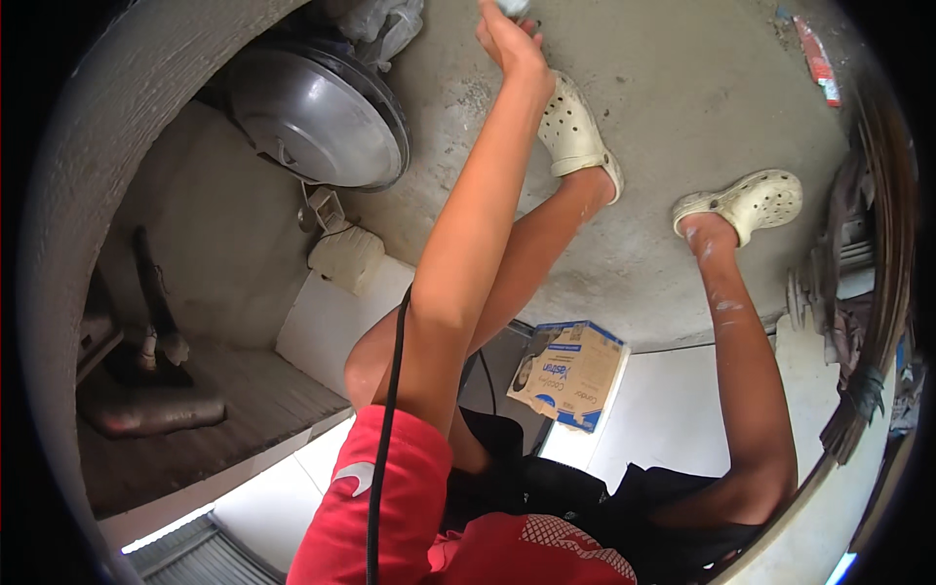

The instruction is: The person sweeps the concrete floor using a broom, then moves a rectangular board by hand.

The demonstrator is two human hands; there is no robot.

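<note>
My left hand point(511, 44) reaches far forward to the upper edge of the head view. Its fingers curl around a pale, whitish object point(514, 8), which the picture's edge cuts off, so its kind does not show. Just below that hand, on the grey floor point(653, 107), is my left foot in a cream clog with holes point(575, 127). The other cream clog point(765, 200) is on my right foot, farther right. My right hand is out of the picture.
At the upper left, a large metal basin point(322, 122) leans near plastic bags point(395, 34). A torn cardboard box point(565, 375) stands between my legs. A bundle of thin sticks point(882, 253) is at the right. A dark cord point(388, 419) hangs across my sleeve.
</note>
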